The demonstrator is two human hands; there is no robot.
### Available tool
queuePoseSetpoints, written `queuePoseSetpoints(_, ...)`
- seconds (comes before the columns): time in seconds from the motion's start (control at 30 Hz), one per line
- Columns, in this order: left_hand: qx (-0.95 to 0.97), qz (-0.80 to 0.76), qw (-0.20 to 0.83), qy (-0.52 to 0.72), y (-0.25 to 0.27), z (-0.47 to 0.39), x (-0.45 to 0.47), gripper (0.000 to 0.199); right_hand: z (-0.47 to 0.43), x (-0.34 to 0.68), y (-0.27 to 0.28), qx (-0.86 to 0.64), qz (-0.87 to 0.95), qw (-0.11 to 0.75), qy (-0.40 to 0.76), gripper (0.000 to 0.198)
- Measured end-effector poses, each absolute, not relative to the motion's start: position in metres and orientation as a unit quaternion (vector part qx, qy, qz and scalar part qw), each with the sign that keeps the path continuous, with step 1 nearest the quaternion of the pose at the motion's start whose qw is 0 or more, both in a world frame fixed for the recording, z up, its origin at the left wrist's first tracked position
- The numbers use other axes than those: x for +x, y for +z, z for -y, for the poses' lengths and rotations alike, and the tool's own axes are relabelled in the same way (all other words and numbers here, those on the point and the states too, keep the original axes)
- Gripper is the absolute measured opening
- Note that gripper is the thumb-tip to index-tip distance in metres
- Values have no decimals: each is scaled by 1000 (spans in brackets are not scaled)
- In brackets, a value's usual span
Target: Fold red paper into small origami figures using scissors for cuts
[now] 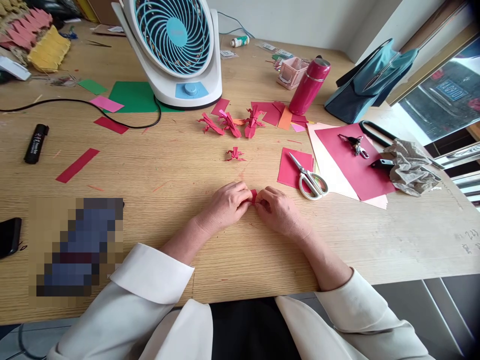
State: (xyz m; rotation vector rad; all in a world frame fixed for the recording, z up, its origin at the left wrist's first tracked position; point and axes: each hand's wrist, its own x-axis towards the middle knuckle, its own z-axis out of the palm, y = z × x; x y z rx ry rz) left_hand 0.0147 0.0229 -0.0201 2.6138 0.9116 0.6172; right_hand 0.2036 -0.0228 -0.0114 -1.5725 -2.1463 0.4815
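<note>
A small piece of red paper [254, 194] shows between my two hands, low over the table. My left hand [230, 202] pinches it from the left, fingers curled together. From the other side my right hand [277, 209] grips it, thumb and forefinger closed on it. Most of the paper is hidden by my fingers, so its folded shape cannot be made out. Just beyond my hands sits a small folded red paper figure [235, 154]. Several larger folded red figures [230, 124] stand farther back. White-handled scissors [313, 184] lie on red paper squares [288, 167] to the right.
A white fan [183, 90] stands at the back, its black cord [75, 100] running left. A pink bottle [309, 85], a teal bag [369, 82] and red sheets [348, 160] are at right. Left lie a black marker [36, 144], a red strip [77, 165] and a phone [9, 237].
</note>
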Motion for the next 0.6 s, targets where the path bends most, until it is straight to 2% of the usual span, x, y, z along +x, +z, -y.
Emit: queuePoseSetpoints(0.6,909,-312,163,222,-25,-26,16,13,22,210,-15,-504,830,193,141,16)
